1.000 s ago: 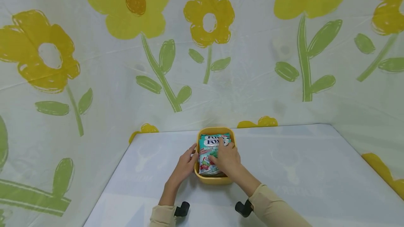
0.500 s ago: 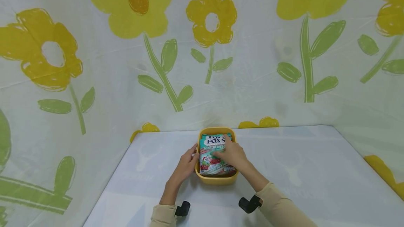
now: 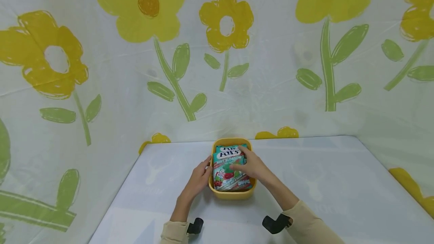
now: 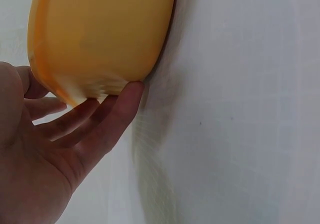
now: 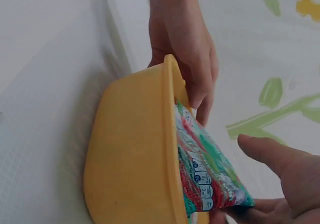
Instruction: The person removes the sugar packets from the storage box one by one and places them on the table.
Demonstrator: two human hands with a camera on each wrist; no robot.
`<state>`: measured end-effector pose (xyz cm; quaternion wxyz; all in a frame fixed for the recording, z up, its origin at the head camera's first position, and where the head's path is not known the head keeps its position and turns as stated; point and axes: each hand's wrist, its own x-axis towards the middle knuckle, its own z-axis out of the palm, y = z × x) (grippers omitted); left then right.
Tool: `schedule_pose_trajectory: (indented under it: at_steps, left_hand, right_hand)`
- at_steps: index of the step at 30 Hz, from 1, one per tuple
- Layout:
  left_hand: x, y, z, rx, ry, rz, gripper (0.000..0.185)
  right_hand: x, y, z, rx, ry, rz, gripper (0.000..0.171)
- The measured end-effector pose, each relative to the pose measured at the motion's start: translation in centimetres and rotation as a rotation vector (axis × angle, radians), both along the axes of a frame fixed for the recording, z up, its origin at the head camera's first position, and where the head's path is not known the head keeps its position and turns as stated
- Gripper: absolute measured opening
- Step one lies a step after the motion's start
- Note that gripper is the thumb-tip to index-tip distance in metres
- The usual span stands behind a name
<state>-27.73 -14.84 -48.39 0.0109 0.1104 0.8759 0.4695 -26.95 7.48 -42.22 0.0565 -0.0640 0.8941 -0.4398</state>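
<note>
A green and red candy bag (image 3: 229, 172), printed FOX'S MINT BLOSSOM, lies in a yellow plastic box (image 3: 234, 195). Another bag of the same kind (image 3: 222, 148) shows behind it. My left hand (image 3: 197, 176) holds the box by its left side; in the left wrist view, fingers (image 4: 117, 115) lie along its outer wall. Over the right part of the front bag is my right hand (image 3: 254, 166). The right wrist view has the bag's edge (image 5: 212, 176) sticking out above the rim, my right thumb (image 5: 265, 151) apart from it and the other fingers by its corner, partly hidden.
The box stands on a white table (image 3: 322, 183), near its back edge. A white cloth (image 3: 271, 66) with yellow flowers hangs behind and at the sides. Each wrist wears a black camera mount, the right one (image 3: 276, 224) beside the sleeve.
My right hand has moved off the middle of the front bag to its right side. The front bag sits slightly lower left and more of its print shows. My left hand stays at the box.
</note>
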Motion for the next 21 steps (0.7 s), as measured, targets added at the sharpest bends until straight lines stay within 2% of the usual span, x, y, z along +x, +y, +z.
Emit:
schedule_pose_trajectory:
  at_steps: [7, 15, 21]
  left_hand:
    - [-0.1, 0.0, 0.0, -0.012, 0.013, -0.001, 0.051]
    - [-0.3, -0.1, -0.3, 0.001, 0.002, -0.008, 0.051]
    - [-0.3, 0.0, -0.3, 0.002, 0.005, -0.011, 0.051]
  right_hand:
    - [0.6, 0.2, -0.6, 0.03, 0.036, 0.067, 0.09]
    - [0.5, 1.3, -1.5, -0.082, 0.026, 0.183, 0.083]
    - [0.4, 1.5, -1.8, -0.116, 0.012, 0.193, 0.085]
